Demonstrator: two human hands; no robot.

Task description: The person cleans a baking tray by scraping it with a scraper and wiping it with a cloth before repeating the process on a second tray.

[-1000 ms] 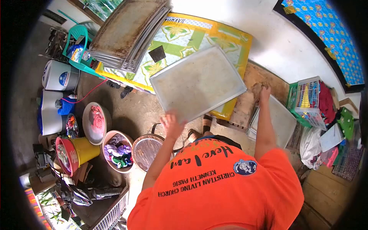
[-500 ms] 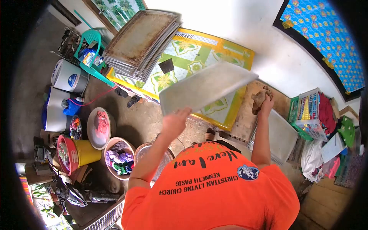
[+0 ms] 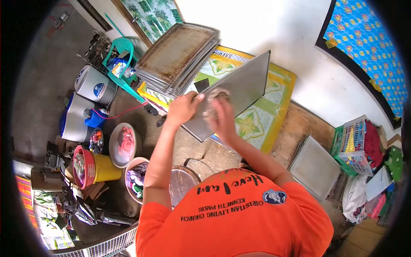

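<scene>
My left hand [image 3: 183, 110] is closed on the near left edge of a flat metal tray [image 3: 246, 88], its thumb over the rim. The tray stands tilted above the table covered in yellow, green and white patterned plastic [image 3: 274, 111]. In my right hand [image 3: 223, 122] is a bunched brownish cloth [image 3: 217, 95], pressed against the tray's face. Behind my left hand, a stack of similar trays [image 3: 177, 53], the top one brown-stained, rests on the table. A second, lower stack of trays [image 3: 317, 165] lies at the right, beside my right forearm.
A green plastic chair [image 3: 122, 47] stands left of the table. On the floor at left are basins of clothes [image 3: 137, 132], a yellow bucket [image 3: 107, 167] and white appliances [image 3: 96, 83]. A round wooden stool [image 3: 182, 182] is near my body. Crates [image 3: 353, 143] stand at right.
My right hand has brought the cloth from the right over to the tray. The tray has tipped more upright, and my left hand has shifted slightly up and left. The view has turned a little.
</scene>
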